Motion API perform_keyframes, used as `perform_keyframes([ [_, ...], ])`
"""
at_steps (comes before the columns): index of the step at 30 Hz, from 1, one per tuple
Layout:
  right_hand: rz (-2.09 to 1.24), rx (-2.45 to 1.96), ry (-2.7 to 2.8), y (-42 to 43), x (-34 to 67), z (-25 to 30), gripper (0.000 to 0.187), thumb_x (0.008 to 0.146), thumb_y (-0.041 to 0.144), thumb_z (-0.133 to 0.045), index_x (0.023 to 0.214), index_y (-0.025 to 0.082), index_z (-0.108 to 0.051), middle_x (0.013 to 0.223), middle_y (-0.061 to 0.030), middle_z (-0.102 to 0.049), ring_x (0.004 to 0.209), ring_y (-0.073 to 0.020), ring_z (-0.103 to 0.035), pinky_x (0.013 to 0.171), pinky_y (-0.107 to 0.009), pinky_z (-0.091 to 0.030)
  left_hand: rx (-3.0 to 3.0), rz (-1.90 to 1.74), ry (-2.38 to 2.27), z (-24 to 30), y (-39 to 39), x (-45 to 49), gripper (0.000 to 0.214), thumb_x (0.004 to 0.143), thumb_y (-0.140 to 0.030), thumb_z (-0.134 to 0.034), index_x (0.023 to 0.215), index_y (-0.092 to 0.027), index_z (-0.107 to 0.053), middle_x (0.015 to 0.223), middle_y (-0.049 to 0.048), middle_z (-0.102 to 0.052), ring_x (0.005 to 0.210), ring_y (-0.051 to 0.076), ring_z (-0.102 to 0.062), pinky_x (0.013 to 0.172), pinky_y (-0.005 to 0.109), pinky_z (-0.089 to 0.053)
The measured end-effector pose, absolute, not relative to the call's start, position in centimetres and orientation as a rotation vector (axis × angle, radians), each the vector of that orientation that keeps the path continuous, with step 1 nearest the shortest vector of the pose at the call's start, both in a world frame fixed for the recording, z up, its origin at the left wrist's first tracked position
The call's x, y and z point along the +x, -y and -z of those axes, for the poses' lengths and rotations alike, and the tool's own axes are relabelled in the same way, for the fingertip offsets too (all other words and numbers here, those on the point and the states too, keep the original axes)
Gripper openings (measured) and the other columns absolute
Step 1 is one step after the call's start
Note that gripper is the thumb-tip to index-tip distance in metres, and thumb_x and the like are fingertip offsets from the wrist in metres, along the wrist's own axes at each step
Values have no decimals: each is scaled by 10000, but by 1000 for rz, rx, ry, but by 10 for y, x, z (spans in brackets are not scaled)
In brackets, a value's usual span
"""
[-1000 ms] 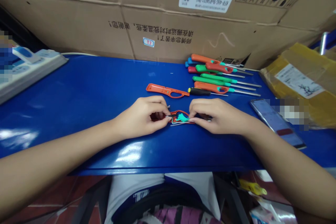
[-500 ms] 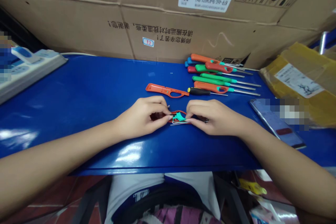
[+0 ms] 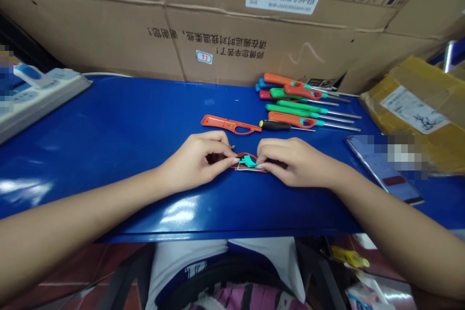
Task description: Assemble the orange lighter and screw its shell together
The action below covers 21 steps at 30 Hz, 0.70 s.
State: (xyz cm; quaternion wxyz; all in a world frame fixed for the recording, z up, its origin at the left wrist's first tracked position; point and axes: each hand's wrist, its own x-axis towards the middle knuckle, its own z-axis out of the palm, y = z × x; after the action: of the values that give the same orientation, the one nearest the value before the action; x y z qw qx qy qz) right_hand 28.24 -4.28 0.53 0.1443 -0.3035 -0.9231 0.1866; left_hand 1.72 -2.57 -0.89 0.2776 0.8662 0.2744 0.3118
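Both hands meet over an opened orange lighter half (image 3: 262,170), which lies low over the table in front of me. A green trigger piece (image 3: 249,161) sits in it, with a thin white wire along its near side. My left hand (image 3: 207,160) is closed in a pinch at the left end of the green piece, by a small dark part; what exactly lies between the fingertips is hidden. From the right, my right hand (image 3: 290,160) pinches the right end of the green trigger piece. The other orange shell half (image 3: 228,123) rests just beyond my hands.
A black-and-yellow screwdriver (image 3: 278,126) lies right of the loose shell. Several long-necked lighters (image 3: 294,111) are piled behind it. A phone (image 3: 383,169) and a taped parcel (image 3: 410,121) are at the right. A power strip (image 3: 43,94) is at the left; a cardboard box (image 3: 203,14) stands behind.
The white wire now lies closer along the orange half's near edge. Both hands keep nearly the same place and pinch.
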Motion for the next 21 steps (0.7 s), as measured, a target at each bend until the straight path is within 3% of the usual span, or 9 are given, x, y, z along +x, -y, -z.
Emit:
perform_keyframes([
  [21,-650,-862,2522,41,280,-1,112,956,170,-576,864,171,-639,840,-31,-641,695,-124,-541,668,-258,-415,2286,-866,-741,12,24,17,107,909,-205,-712,881,-168,-808,785,27,-641,679,111,-609,605,220,-480],
])
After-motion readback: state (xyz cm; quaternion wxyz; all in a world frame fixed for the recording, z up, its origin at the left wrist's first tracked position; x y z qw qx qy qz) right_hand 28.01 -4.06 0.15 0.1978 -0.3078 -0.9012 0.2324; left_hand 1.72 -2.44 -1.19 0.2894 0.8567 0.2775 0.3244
